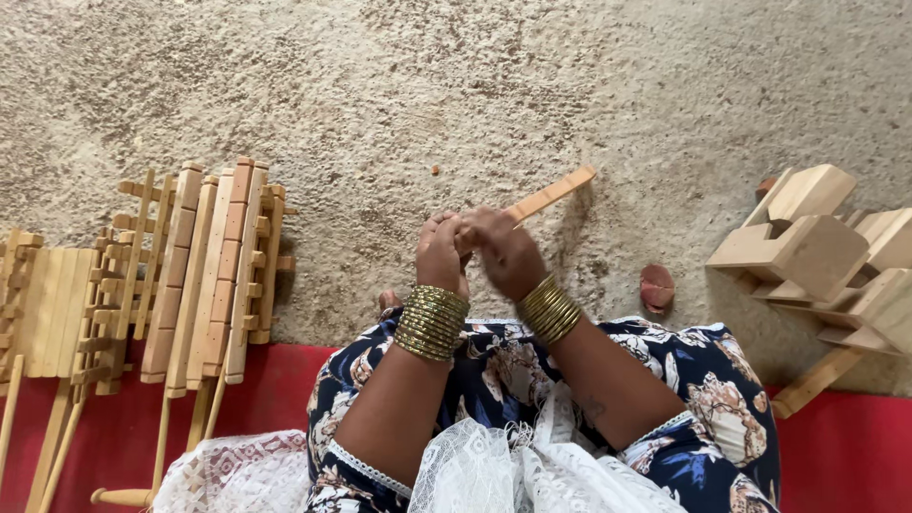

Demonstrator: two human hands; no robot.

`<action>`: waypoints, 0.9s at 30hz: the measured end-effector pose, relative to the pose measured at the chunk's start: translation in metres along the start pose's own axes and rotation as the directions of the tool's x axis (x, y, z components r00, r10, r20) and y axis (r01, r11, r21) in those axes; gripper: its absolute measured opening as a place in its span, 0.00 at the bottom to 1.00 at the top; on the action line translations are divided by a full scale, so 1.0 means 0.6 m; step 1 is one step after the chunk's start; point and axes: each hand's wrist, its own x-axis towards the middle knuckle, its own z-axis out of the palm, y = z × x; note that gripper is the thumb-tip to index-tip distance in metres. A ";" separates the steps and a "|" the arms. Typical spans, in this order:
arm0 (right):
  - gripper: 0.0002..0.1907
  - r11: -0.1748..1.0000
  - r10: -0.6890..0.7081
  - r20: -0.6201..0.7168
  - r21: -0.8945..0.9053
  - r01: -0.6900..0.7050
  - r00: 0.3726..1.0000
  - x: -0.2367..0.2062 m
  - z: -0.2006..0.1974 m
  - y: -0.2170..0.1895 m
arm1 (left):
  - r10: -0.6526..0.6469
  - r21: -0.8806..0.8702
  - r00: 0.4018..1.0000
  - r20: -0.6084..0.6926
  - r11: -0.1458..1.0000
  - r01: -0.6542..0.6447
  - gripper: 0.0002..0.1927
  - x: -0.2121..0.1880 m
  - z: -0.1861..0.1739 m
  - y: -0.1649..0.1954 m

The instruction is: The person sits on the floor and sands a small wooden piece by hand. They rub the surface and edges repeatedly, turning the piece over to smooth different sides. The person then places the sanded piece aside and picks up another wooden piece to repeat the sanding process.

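My left hand (440, 255) and my right hand (503, 252) meet over my lap, fingers closed together around the near end of a thin wooden stick (554, 195). The stick slants up and to the right over the rough ground. Stacked gold bangles sit on both wrists. What the fingers pinch between them is hidden.
Slatted wooden pieces with long handles (204, 271) lie in a row at the left, partly on a red mat (114, 437). Chunky wooden blocks (817, 252) are piled at the right. A reddish stone (655, 285) lies on the ground near my knee.
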 end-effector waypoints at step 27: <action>0.16 0.830 0.491 -0.135 -0.226 -0.510 0.860 -0.011 -0.016 0.069 | 0.384 0.224 0.921 0.069 0.894 -0.389 0.19 0.007 0.008 0.006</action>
